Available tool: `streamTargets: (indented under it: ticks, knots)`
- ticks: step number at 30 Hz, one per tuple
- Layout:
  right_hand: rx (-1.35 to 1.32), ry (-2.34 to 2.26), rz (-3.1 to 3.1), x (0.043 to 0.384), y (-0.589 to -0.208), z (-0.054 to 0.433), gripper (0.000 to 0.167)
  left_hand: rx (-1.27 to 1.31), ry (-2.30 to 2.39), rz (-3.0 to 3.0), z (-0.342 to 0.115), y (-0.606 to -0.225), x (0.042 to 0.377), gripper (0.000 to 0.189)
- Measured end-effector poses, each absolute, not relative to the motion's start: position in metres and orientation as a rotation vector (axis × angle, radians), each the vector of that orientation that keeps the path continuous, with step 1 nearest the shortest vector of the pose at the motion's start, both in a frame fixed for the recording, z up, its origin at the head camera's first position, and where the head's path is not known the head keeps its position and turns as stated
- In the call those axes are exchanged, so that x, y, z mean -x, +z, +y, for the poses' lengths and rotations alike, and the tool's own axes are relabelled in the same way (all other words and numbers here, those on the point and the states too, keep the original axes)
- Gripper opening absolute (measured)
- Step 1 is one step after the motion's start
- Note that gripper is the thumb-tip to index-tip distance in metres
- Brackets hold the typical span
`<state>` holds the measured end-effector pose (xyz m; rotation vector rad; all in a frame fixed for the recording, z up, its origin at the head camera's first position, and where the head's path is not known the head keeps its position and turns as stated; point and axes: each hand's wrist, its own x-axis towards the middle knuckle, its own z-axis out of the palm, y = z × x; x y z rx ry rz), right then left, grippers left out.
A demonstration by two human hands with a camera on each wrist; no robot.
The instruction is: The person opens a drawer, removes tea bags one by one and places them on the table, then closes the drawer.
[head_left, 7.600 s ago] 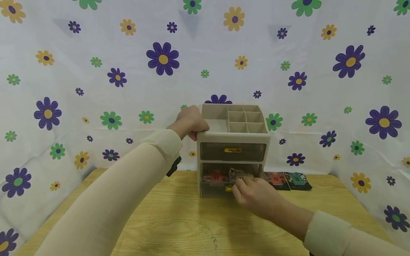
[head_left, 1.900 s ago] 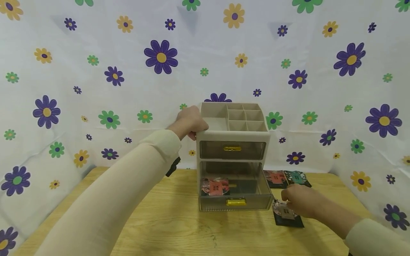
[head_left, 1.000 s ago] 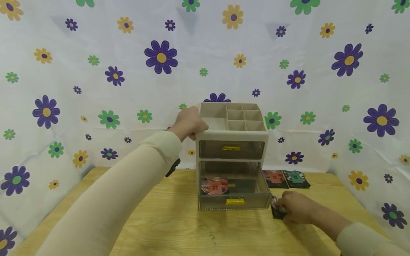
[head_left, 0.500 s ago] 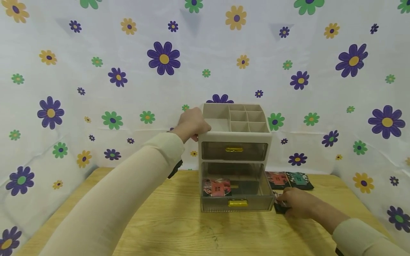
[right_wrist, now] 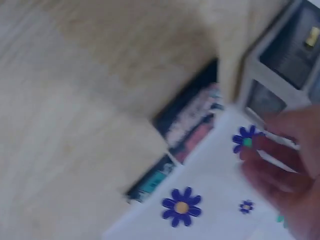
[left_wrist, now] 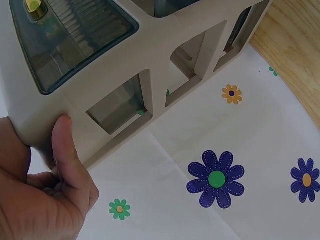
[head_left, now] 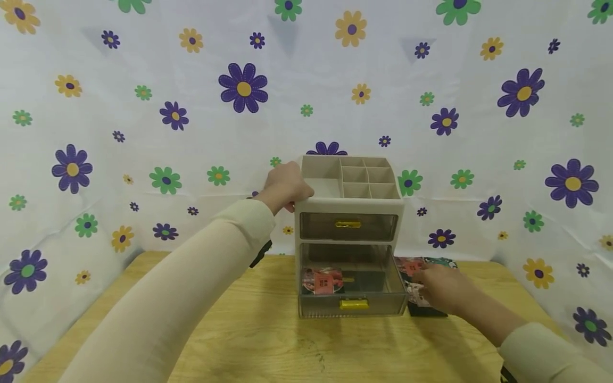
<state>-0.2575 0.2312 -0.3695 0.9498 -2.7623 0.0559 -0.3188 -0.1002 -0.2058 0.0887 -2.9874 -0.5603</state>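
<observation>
One black, pale-printed packet (head_left: 417, 298) has shifted nearer the red packet (head_left: 408, 265).

looks like a little cloth-walled booth tbh, can't tell if it's in a home or an office. white flower-print cloth (head_left: 306, 69) runs behind and along both sides of a wood-grain desk (head_left: 249, 335), and the drawer organizer (head_left: 349, 206) on it is pretty household-looking.

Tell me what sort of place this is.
Probably a staged tabletop booth, judging by the flower-print cloth around the wooden table and the drawer organizer standing on it.
</observation>
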Motion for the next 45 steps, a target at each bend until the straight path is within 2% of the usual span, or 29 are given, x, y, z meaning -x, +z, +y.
streamTargets:
  ticks: [1,6,12,20,27,33,36,41,45]
  knots:
    - [-0.950,0.065,-2.656,0.257,-0.364,0.228,0.010,-0.091,-0.551,-2.984,-0.100,-0.206,0.319,0.027]
    - [-0.921,0.159,-2.180,0.253,-0.339,0.213,0.011,-0.106,-0.558,-2.983,-0.101,-0.206,0.319,0.028]
    - [-0.972,0.281,-2.029,0.244,-0.316,0.188,0.013,-0.115,-0.558,-2.983,-0.101,-0.207,0.319,0.028]
    - [-1.126,0.280,-2.031,0.232,-0.309,0.148,0.014,-0.109,-0.537,-2.979,-0.100,-0.207,0.319,0.028]
    - [-1.307,0.342,-2.246,0.231,-0.313,0.118,0.007,-0.132,-0.574,-2.970,-0.100,-0.209,0.318,0.031]
    - [-1.296,0.500,-2.504,0.241,-0.323,0.101,0.004,-0.117,-0.571,-2.962,-0.099,-0.211,0.318,0.031]
    - [-1.276,0.554,-2.620,0.247,-0.326,0.094,0.014,-0.122,-0.577,-2.953,-0.099,-0.211,0.319,0.030]
    - [-1.193,0.587,-2.848,0.255,-0.328,0.084,0.046,-0.121,-0.582,-2.941,-0.100,-0.210,0.318,0.029]
    - [-1.206,0.508,-2.937,0.259,-0.328,0.079,0.058,-0.117,-0.571,-2.937,-0.100,-0.209,0.317,0.028]
